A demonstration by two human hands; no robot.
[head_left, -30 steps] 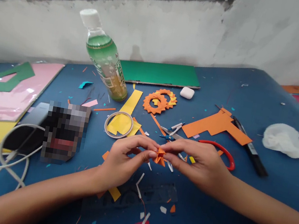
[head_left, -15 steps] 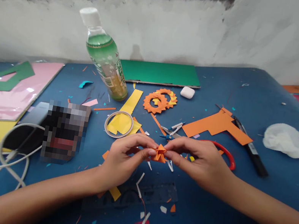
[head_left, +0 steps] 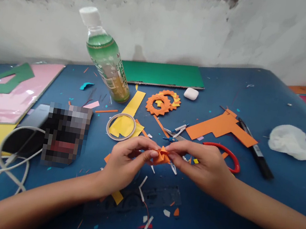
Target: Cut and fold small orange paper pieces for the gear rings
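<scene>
A small folded orange paper piece (head_left: 162, 156) is pinched between the fingertips of both hands above the blue table. My left hand (head_left: 128, 161) grips its left side with thumb and forefinger. On its right side, my right hand (head_left: 202, 162) holds it the same way. Behind the hands lie two folded paper rings, an orange one (head_left: 159, 105) partly over an orange and yellow one (head_left: 175, 98). Red-handled scissors (head_left: 235, 160) are partly hidden by my right hand. A roll of tape (head_left: 108, 125) rests on yellow paper (head_left: 134, 103) beyond my left hand.
A bottle (head_left: 108, 65) stands at the back left, near a green board (head_left: 163, 73). Orange paper (head_left: 222, 124) and a black marker (head_left: 261, 163) lie to the right. White cable (head_left: 5, 147) coils at the left. Paper scraps and a transparent ruler (head_left: 162, 195) lie in front.
The fingers have shifted slightly on the orange paper piece, which shows at a slightly different angle. Both hands still pinch it. The whole view has moved a little.
</scene>
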